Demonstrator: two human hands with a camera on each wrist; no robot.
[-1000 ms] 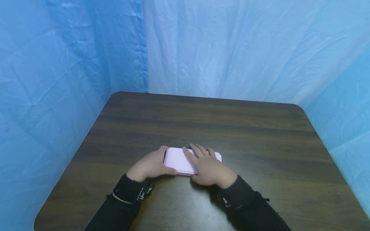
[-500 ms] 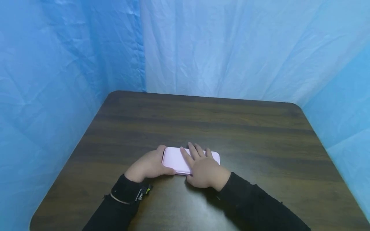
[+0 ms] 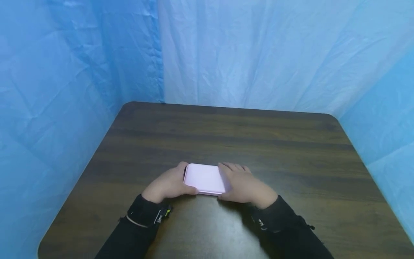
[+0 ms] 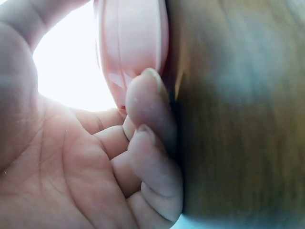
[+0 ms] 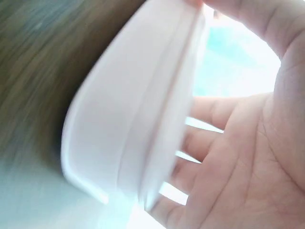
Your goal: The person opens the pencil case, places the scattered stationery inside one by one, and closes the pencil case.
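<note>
Blue sheeting (image 3: 258, 54) walls the tabletop (image 3: 226, 136) on the left, far and right sides. The bare wood beyond the pink case (image 3: 205, 178) gives open passage; only the case itself stands in the way.

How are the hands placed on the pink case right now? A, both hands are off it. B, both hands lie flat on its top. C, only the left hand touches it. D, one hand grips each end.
D: the left hand and right hand each curl round an end of the pink case.

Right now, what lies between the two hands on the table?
In the head view the pink case lies between them: the left hand grips its left end, the right hand its right end, on the dark wooden table.
</note>
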